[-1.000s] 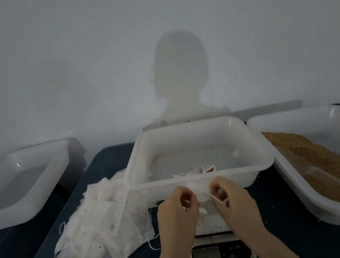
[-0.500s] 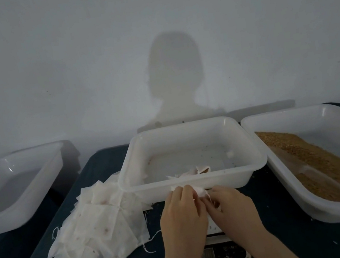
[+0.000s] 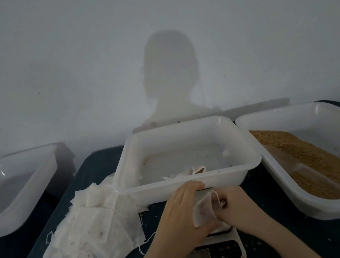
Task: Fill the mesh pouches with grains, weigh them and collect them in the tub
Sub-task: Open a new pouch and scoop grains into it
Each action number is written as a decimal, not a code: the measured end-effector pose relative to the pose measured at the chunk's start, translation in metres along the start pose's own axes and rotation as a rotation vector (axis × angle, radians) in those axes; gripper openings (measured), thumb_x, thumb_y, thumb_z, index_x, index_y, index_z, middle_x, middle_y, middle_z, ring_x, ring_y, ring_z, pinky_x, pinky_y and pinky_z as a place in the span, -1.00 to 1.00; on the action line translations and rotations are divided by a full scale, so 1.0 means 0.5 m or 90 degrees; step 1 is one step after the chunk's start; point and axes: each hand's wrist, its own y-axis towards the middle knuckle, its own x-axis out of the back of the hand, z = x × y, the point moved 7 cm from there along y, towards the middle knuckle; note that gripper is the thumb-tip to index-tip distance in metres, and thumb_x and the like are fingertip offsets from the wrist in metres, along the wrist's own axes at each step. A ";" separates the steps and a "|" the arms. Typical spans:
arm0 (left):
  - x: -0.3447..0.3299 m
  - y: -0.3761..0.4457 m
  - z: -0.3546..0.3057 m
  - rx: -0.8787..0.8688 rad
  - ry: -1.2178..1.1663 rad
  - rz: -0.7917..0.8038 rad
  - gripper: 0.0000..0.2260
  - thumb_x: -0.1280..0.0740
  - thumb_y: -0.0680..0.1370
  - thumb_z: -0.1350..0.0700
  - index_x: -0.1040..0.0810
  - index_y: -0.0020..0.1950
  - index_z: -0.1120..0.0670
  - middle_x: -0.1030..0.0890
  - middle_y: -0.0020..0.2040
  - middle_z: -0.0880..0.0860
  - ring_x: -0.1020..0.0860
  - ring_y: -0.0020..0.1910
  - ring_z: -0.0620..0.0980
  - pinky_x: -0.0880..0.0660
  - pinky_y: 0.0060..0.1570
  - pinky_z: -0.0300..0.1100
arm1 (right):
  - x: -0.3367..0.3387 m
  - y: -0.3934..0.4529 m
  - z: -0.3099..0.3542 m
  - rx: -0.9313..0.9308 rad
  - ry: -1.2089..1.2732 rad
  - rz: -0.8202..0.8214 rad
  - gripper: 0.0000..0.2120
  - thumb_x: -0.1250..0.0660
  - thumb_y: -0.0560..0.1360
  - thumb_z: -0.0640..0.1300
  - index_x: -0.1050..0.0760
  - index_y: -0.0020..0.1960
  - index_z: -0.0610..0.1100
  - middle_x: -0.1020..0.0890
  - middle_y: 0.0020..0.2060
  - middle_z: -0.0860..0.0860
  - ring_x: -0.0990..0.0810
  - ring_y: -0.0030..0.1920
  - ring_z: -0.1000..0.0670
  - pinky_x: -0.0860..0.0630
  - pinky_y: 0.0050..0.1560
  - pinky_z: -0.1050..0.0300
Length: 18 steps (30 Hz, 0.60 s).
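Observation:
Both hands meet over a small white scale point(image 3: 212, 254) in front of the middle tub point(image 3: 187, 184). My left hand point(image 3: 183, 214) holds a white mesh pouch point(image 3: 204, 211) with its mouth spread open. My right hand point(image 3: 237, 205) grips the pouch's other edge, fingers curled into its opening. A filled pouch point(image 3: 196, 170) lies inside the middle tub near its front wall. Brown grains point(image 3: 318, 162) fill the right tub point(image 3: 313, 210).
A heap of empty white pouches point(image 3: 91, 227) with strings spreads on the dark table left of the scale. Another white tub point(image 3: 15, 220) stands at far left. Loose grains dot the cloth. A grey wall rises close behind.
The hands drew back from the tub's front wall toward me, over the scale platform. The pouch now stands open between them instead of being pinched at its top.

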 end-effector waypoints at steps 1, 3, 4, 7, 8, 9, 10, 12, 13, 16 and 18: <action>-0.005 0.003 0.003 -0.005 0.012 0.039 -0.38 -0.31 0.27 -0.37 -0.09 0.24 -0.43 -0.13 0.22 -0.50 -0.03 0.23 -0.63 0.05 0.19 -0.65 | 0.007 -0.002 0.004 0.013 0.012 0.010 -0.66 -0.36 0.46 -0.12 -0.54 -0.39 0.26 -0.58 -0.40 0.28 -0.53 -0.33 0.22 -0.48 -0.25 0.26; -0.013 0.008 0.011 -0.002 0.057 0.088 -0.24 -0.37 0.24 -0.38 -0.01 0.30 -0.39 -0.07 0.19 -0.54 0.03 0.17 -0.68 0.15 0.15 -0.69 | 0.019 -0.004 0.008 0.024 -0.020 0.031 -0.70 -0.37 0.44 -0.09 -0.49 -0.44 0.13 -0.53 -0.47 0.16 -0.44 -0.41 0.18 -0.42 -0.31 0.22; -0.016 0.011 0.015 0.001 0.070 0.100 -0.23 -0.38 0.26 -0.37 -0.03 0.34 -0.36 -0.11 0.17 -0.54 -0.05 0.16 -0.64 0.11 0.15 -0.67 | 0.024 -0.004 0.010 0.028 -0.051 0.035 -0.69 -0.37 0.44 -0.06 -0.43 -0.46 0.06 -0.49 -0.49 0.12 -0.40 -0.43 0.18 -0.37 -0.34 0.24; -0.026 0.020 0.021 0.009 0.023 0.092 -0.41 -0.35 0.30 -0.29 -0.24 0.29 -0.32 -0.43 0.12 -0.40 -0.39 0.09 -0.39 -0.34 0.16 -0.42 | 0.039 -0.009 0.020 0.058 -0.072 0.050 -0.67 -0.34 0.46 0.08 -0.37 -0.44 0.08 -0.46 -0.51 0.17 -0.37 -0.47 0.19 -0.30 -0.41 0.31; -0.027 0.022 0.021 0.021 -0.001 0.087 -0.49 -0.32 0.31 -0.27 -0.30 0.23 -0.33 -0.51 0.07 -0.33 -0.47 0.03 -0.34 -0.45 0.08 -0.32 | 0.044 -0.011 0.022 0.069 -0.083 0.055 -0.66 -0.33 0.46 0.14 -0.36 -0.43 0.07 -0.45 -0.51 0.17 -0.36 -0.47 0.19 -0.30 -0.42 0.31; -0.028 0.025 0.022 0.030 -0.017 0.084 -0.57 -0.30 0.31 -0.26 -0.35 0.17 -0.32 -0.55 0.02 -0.30 -0.51 -0.02 -0.32 -0.50 0.00 -0.29 | 0.051 -0.014 0.025 0.082 -0.102 0.058 -0.63 -0.32 0.46 0.19 -0.35 -0.43 0.06 -0.43 -0.51 0.16 -0.35 -0.48 0.17 -0.28 -0.43 0.30; -0.031 0.028 0.022 0.034 -0.022 0.085 -0.62 -0.29 0.32 -0.25 -0.39 0.12 -0.32 -0.57 -0.03 -0.30 -0.52 -0.07 -0.32 -0.51 -0.05 -0.29 | 0.058 -0.016 0.027 0.094 -0.113 0.061 -0.62 -0.30 0.44 0.24 -0.35 -0.44 0.07 -0.42 -0.51 0.16 -0.33 -0.49 0.16 -0.27 -0.44 0.30; -0.035 0.034 0.020 0.035 -0.004 0.091 -0.70 -0.27 0.33 -0.25 -0.43 0.04 -0.31 -0.57 -0.12 -0.31 -0.52 -0.13 -0.33 -0.51 -0.12 -0.31 | 0.075 -0.020 0.032 0.114 -0.104 0.066 -0.66 -0.26 0.41 0.31 -0.41 -0.44 0.16 -0.44 -0.49 0.19 -0.34 -0.48 0.16 -0.24 -0.44 0.30; -0.038 0.038 0.020 0.035 0.006 0.092 -0.73 -0.26 0.33 -0.25 -0.43 0.01 -0.32 -0.57 -0.15 -0.32 -0.52 -0.14 -0.34 -0.51 -0.13 -0.32 | 0.083 -0.022 0.036 0.125 -0.094 0.070 -0.73 -0.24 0.38 0.34 -0.44 -0.42 0.26 -0.47 -0.48 0.20 -0.36 -0.48 0.17 -0.25 -0.43 0.30; -0.047 0.047 0.016 0.044 -0.005 0.099 -0.72 -0.27 0.32 -0.27 -0.42 0.01 -0.32 -0.56 -0.18 -0.35 -0.52 -0.16 -0.35 -0.45 -0.20 -0.41 | 0.097 -0.030 0.037 0.142 -0.055 0.094 -0.92 -0.26 0.33 0.37 -0.49 -0.29 0.45 -0.57 -0.39 0.23 -0.46 -0.41 0.18 -0.37 -0.37 0.26; -0.053 0.053 0.012 0.043 -0.016 0.098 -0.69 -0.28 0.31 -0.29 -0.44 0.01 -0.28 -0.57 -0.18 -0.32 -0.52 -0.18 -0.34 -0.38 -0.25 -0.44 | 0.111 -0.032 0.031 0.136 -0.031 0.089 -0.88 -0.28 0.33 0.34 -0.55 -0.18 0.41 -0.63 -0.29 0.22 -0.56 -0.31 0.16 -0.50 -0.25 0.17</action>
